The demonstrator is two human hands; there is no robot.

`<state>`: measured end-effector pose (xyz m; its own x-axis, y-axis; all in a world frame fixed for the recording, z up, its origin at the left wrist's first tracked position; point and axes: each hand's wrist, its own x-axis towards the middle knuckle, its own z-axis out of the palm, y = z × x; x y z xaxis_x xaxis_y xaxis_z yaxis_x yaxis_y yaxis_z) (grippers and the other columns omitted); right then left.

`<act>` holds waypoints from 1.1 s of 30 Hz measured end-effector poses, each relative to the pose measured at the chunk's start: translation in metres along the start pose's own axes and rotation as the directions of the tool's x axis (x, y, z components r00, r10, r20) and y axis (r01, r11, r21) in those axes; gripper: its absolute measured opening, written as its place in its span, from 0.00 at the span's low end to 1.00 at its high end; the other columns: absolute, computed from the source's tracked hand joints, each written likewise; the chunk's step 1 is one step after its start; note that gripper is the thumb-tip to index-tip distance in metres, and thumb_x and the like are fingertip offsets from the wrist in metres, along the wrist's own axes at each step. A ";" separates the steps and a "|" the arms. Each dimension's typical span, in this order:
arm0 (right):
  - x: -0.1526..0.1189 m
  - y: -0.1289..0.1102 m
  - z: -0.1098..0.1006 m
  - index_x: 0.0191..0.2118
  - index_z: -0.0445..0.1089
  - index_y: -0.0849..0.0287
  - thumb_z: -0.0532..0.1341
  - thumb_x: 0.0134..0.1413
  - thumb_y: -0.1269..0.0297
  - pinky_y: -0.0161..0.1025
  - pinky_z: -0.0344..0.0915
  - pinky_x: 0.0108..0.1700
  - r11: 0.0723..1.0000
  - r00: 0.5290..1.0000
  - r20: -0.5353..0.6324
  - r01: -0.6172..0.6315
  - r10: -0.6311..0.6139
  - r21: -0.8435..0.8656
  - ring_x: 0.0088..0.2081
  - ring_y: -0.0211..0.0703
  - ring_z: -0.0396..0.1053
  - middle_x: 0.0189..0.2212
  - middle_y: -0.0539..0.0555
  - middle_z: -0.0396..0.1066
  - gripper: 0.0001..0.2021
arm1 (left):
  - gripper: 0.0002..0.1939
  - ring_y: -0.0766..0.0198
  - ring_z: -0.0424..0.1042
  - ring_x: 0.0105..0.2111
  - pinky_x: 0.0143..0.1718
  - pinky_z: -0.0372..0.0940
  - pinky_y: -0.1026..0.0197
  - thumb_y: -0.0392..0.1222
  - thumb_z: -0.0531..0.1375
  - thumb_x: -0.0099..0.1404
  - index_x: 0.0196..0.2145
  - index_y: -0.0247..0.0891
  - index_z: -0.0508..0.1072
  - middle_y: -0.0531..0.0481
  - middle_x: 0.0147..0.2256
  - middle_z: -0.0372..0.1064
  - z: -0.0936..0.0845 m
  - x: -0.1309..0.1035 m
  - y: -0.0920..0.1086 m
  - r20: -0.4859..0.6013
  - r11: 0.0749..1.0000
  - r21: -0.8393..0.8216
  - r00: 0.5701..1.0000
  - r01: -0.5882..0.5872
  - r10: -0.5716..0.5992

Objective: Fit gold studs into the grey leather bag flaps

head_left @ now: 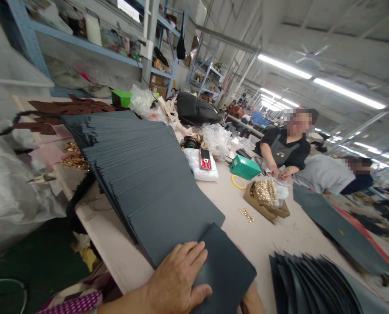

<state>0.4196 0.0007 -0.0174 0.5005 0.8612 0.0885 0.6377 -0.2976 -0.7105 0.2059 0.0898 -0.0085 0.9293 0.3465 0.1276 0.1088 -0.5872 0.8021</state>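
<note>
My left hand lies with fingers stretched out across the near end of a fanned row of dark blue-grey sheet panels. Its fingertips and thumb touch a single dark panel, which looks like leather or a similar sheet material. My right hand grips this panel from behind at its right side. Most of the right hand is hidden by the panel; only part of it shows past the edge. The held panel overlaps the near end of the row.
A second fanned stack of dark panels stands at the lower right. Beyond are small gold pieces, a cardboard box with gold beads, a yellow ring, a green box and a red phone. A co-worker sits across the table.
</note>
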 end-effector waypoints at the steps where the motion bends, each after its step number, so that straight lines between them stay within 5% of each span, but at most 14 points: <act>1: 0.002 0.003 -0.009 0.37 0.73 0.60 0.61 0.57 0.56 0.39 0.69 0.36 0.999 0.999 0.043 -0.013 0.015 -0.037 0.32 0.42 0.72 0.32 0.52 0.74 0.11 | 0.31 0.42 0.54 0.60 0.60 0.50 0.39 0.55 0.56 0.64 0.61 0.38 0.61 0.38 0.62 0.53 0.003 0.000 0.000 0.007 0.999 0.050 1.000 -0.015 0.015; 3: 0.009 0.011 -0.025 0.36 0.75 0.59 0.58 0.56 0.59 0.39 0.69 0.37 0.976 0.995 0.022 -0.096 0.102 -0.197 0.35 0.47 0.74 0.32 0.53 0.77 0.11 | 0.31 0.41 0.55 0.59 0.58 0.52 0.38 0.52 0.57 0.64 0.60 0.36 0.61 0.37 0.61 0.54 0.007 0.002 -0.001 0.020 0.991 0.133 0.999 -0.032 0.029; 6: 0.027 0.029 -0.046 0.44 0.73 0.61 0.52 0.57 0.64 0.39 0.66 0.44 0.856 0.952 -0.218 -0.291 0.214 -0.428 0.43 0.49 0.73 0.40 0.58 0.76 0.16 | 0.30 0.40 0.56 0.59 0.57 0.55 0.38 0.49 0.57 0.64 0.60 0.32 0.61 0.36 0.61 0.55 0.011 0.003 -0.001 0.042 0.971 0.235 0.999 -0.032 0.023; 8: 0.042 0.042 -0.054 0.47 0.72 0.64 0.51 0.57 0.66 0.40 0.65 0.46 0.804 0.934 -0.274 -0.341 0.230 -0.488 0.45 0.50 0.73 0.41 0.61 0.76 0.18 | 0.30 0.40 0.57 0.58 0.57 0.56 0.39 0.48 0.57 0.64 0.60 0.32 0.61 0.37 0.60 0.56 0.012 0.003 -0.002 0.044 0.956 0.293 0.999 -0.031 0.019; 17: 0.092 0.054 -0.052 0.45 0.74 0.63 0.52 0.59 0.70 0.36 0.61 0.47 0.694 0.951 -0.219 -0.310 0.220 -0.649 0.45 0.48 0.72 0.40 0.63 0.75 0.15 | 0.28 0.43 0.60 0.56 0.54 0.60 0.43 0.47 0.56 0.65 0.60 0.34 0.62 0.40 0.59 0.60 0.017 0.006 -0.010 0.048 0.900 0.432 0.998 -0.059 0.042; 27: 0.111 0.041 -0.053 0.40 0.74 0.71 0.54 0.56 0.72 0.46 0.65 0.44 0.580 0.904 -0.265 -0.420 0.336 -0.698 0.44 0.60 0.72 0.39 0.74 0.74 0.13 | 0.26 0.45 0.64 0.53 0.52 0.63 0.45 0.46 0.56 0.64 0.58 0.34 0.65 0.41 0.57 0.63 0.014 0.007 -0.008 0.031 0.876 0.475 0.996 -0.087 0.082; 33: 0.111 0.037 -0.055 0.35 0.73 0.69 0.55 0.51 0.76 0.46 0.65 0.46 0.640 0.873 -0.320 -0.487 0.368 -0.594 0.45 0.58 0.72 0.39 0.74 0.74 0.10 | 0.24 0.45 0.66 0.52 0.51 0.65 0.44 0.40 0.58 0.62 0.56 0.33 0.68 0.42 0.55 0.66 0.012 0.008 -0.001 0.011 0.865 0.496 0.997 -0.071 0.076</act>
<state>0.5316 0.0626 0.0044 0.8589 0.5106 0.0394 0.5120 -0.8549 -0.0837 0.2178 0.0843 -0.0156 0.9387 0.2929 0.1818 0.2029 -0.8958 0.3954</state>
